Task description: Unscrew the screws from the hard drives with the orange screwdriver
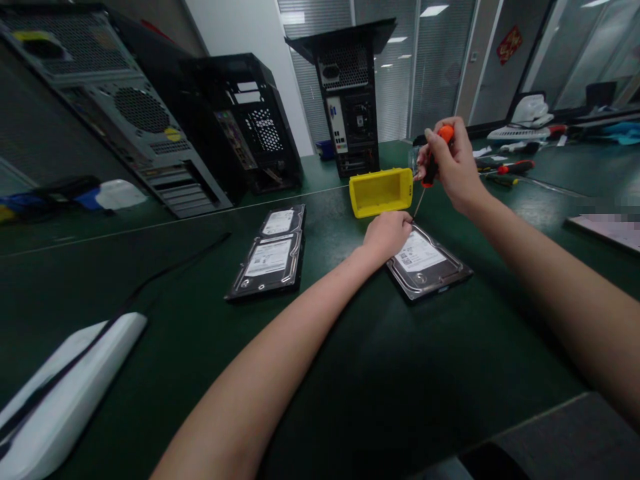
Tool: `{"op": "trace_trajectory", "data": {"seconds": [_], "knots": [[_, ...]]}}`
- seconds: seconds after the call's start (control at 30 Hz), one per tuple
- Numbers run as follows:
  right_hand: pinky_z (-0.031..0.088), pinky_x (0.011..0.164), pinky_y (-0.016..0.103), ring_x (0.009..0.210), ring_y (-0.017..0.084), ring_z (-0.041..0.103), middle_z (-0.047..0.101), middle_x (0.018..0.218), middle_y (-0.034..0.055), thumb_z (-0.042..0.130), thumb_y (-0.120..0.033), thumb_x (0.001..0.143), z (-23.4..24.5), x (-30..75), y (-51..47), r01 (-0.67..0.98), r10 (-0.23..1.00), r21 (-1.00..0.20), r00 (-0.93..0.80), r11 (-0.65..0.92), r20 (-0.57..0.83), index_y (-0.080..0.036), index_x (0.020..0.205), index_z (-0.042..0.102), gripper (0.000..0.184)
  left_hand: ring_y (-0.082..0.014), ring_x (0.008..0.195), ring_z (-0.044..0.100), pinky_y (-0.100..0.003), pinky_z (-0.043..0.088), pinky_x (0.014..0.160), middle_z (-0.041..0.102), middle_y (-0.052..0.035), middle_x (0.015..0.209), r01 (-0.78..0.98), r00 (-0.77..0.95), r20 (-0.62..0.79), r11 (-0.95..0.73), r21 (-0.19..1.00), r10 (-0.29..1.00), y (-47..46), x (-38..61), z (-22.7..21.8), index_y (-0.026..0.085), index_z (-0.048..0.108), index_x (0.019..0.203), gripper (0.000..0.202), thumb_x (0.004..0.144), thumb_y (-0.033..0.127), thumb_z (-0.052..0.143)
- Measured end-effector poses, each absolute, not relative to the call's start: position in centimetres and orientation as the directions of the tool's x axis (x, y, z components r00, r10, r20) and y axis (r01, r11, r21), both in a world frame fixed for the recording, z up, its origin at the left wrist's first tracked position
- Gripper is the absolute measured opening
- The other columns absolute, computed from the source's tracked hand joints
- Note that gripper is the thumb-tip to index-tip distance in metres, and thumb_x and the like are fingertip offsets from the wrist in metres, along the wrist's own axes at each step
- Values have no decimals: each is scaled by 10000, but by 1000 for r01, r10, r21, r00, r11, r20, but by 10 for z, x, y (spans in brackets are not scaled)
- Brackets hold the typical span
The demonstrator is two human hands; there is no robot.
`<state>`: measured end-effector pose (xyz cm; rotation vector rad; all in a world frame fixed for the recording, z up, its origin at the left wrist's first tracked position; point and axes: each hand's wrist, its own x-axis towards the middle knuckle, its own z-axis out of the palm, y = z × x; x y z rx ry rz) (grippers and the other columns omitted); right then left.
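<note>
A hard drive (429, 265) with a white label lies on the green table in front of me. My left hand (387, 233) rests closed on its far left corner, holding it down. My right hand (449, 167) is wrapped round an orange and black screwdriver (433, 163), held almost upright. The screwdriver's thin tip points down at the drive's far edge, right beside my left hand. Just behind the drive stands a yellow plastic bin (381, 192), its opening turned toward me.
Two more hard drives (273, 253) lie side by side to the left. Three open computer cases (350, 93) stand along the back. Other screwdrivers (507, 170) lie at the right rear. A white device (65, 393) with a black cable sits near left.
</note>
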<state>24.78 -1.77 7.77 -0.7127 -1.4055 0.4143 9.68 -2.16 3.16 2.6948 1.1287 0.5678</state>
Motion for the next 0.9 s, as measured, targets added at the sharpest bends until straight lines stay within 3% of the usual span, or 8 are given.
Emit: {"op": "trace_trajectory", "data": {"seconds": [0.57, 0.77, 0.9], "knots": [[359, 454, 215, 471, 67, 381, 385, 621, -61, 550, -480, 866, 79, 241, -19, 14, 709, -719, 153, 695, 689, -269, 875, 360, 284, -215, 1046, 616, -365, 467, 946, 684, -101, 1108, 644, 651, 282, -709, 287, 705, -22, 96, 31, 164, 680, 1102, 328, 892, 194, 430], [437, 529, 255, 462, 75, 397, 386, 601, -46, 323, -550, 930, 83, 241, -27, -148, 793, -779, 112, 609, 599, -245, 849, 387, 322, -213, 1038, 619, -362, 470, 940, 687, -100, 1098, 642, 651, 280, -708, 295, 706, -21, 96, 31, 164, 685, 1093, 328, 888, 198, 430], [436, 520, 243, 469, 76, 406, 398, 617, -51, 434, -578, 878, 81, 243, -24, -135, 773, -761, 106, 634, 626, -249, 860, 388, 332, -211, 1041, 620, -357, 470, 938, 688, -98, 1098, 643, 649, 283, -708, 291, 706, -21, 96, 30, 164, 684, 1095, 331, 889, 203, 427]]}}
